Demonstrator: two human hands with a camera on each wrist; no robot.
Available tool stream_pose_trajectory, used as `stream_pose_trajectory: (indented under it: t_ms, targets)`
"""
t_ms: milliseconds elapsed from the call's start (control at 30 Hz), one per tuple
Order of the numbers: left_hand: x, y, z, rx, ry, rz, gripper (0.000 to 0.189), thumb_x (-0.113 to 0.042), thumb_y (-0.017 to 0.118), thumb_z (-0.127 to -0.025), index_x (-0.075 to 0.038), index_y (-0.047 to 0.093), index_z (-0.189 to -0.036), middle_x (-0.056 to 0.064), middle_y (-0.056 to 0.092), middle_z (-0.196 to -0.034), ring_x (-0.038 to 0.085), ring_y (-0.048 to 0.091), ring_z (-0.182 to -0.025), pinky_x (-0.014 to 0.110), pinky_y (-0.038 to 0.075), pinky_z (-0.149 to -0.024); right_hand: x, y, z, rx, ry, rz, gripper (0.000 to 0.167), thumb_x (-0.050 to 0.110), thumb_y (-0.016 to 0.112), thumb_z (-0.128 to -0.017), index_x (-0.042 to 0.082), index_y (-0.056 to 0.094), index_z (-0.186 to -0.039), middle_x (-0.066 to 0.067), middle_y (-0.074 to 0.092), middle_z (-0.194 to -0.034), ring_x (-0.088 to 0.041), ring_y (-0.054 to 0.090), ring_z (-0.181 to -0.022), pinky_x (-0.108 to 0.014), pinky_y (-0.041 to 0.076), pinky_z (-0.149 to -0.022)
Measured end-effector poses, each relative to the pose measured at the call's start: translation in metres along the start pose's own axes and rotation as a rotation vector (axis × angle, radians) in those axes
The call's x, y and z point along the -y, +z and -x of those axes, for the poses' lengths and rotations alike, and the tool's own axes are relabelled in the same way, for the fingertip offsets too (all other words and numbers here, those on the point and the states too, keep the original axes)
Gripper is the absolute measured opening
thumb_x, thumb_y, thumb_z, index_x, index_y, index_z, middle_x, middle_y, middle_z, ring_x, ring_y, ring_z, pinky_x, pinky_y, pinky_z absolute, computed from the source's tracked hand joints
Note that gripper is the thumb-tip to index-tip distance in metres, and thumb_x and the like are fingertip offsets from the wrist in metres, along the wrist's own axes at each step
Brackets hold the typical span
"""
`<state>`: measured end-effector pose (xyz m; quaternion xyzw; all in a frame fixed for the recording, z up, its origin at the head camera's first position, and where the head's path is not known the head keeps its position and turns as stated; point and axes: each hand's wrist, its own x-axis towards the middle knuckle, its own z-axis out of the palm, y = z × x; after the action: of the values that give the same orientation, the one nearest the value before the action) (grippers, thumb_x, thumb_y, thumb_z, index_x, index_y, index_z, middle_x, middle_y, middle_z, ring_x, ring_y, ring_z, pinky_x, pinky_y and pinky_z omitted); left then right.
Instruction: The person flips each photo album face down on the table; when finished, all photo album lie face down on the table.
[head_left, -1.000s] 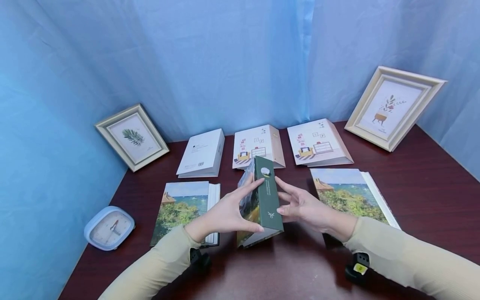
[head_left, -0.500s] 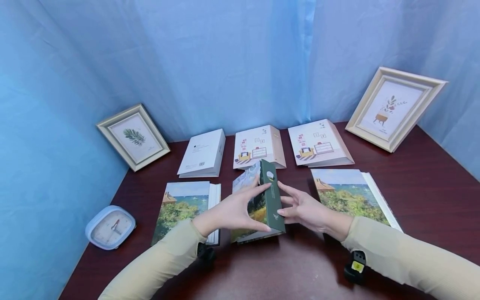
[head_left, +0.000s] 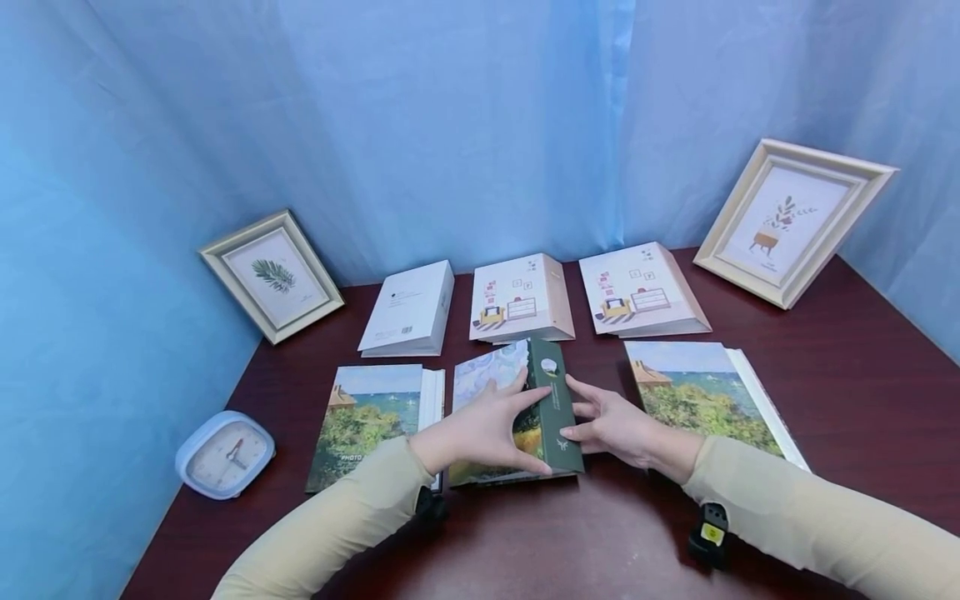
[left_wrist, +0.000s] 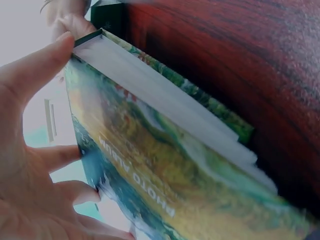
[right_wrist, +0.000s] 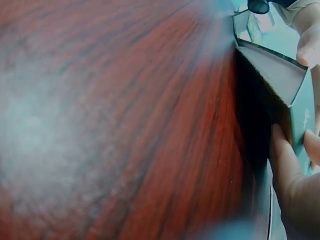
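A photo album with a painted landscape cover and green spine leans in the middle of the table, spine edge raised toward the right. Over its cover my left hand is spread, thumb and fingertips holding along the spine edge. In the left wrist view, the words on the album show. My right hand pinches the spine side, thumb on the spine and a finger under the edge, as the right wrist view shows. Flanking it lie two seaside photo albums, the left one partly behind my left arm and the right one.
Behind stand a white album and two with room drawings, the middle one and the right one. Framed pictures lean at left and right. A blue clock sits on the dark red table.
The album has tipped from steeply upright to a flatter lean, its cover lowering to the left. Both hands have moved slightly right and nearer with its spine.
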<state>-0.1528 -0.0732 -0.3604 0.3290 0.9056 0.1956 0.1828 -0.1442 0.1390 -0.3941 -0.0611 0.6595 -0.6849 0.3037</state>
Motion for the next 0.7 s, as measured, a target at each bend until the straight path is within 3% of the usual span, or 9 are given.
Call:
stream_pose_trajectory:
  t_ms: [233,400,567,700]
  targets:
    - [-0.006,0.006,-0.002,0.012,-0.019,-0.093,0.093,-0.056,0.074,-0.073,-0.022,0.032,-0.149,0.013,0.013,-0.158,0.05,0.026,-0.136,0.055,0.02,-0.113,-0.003,0.001,0.001,-0.035,0.034,0.078,0.087,-0.008,0.056,-0.09,0.0,-0.006,-0.151,-0.039,0.036,-0.139,-0.033,0.063,-0.107,-0.043,0.053,-0.086]
    - [-0.008,0.009,-0.004,0.018,-0.031,-0.107,0.092,-0.056,0.074,-0.073,-0.023,0.034,-0.148,0.013,0.014,-0.158,0.052,0.023,-0.136,0.055,0.021,-0.113,-0.003,0.0,0.002,-0.061,0.047,0.135,0.087,-0.007,0.059,-0.088,-0.002,-0.002,-0.15,-0.037,0.047,-0.13,-0.032,0.066,-0.101,-0.043,0.054,-0.082]
    - [-0.009,0.012,-0.006,0.019,-0.033,-0.119,0.09,-0.056,0.073,-0.075,-0.022,0.034,-0.149,0.014,0.014,-0.158,0.054,0.02,-0.136,0.058,0.025,-0.11,-0.002,-0.002,0.0,-0.105,0.061,0.207,0.088,-0.006,0.062,-0.087,-0.003,0.002,-0.151,-0.027,0.062,-0.111,-0.027,0.068,-0.091,-0.041,0.056,-0.078]
    - [-0.012,0.012,-0.006,0.028,-0.051,-0.132,0.089,-0.057,0.072,-0.075,-0.023,0.034,-0.148,0.013,0.015,-0.158,0.054,0.018,-0.137,0.06,0.033,-0.104,0.001,-0.002,0.0,-0.118,0.061,0.289,0.088,-0.003,0.065,-0.086,-0.005,0.005,-0.15,-0.018,0.064,-0.094,-0.022,0.068,-0.082,-0.04,0.057,-0.074]
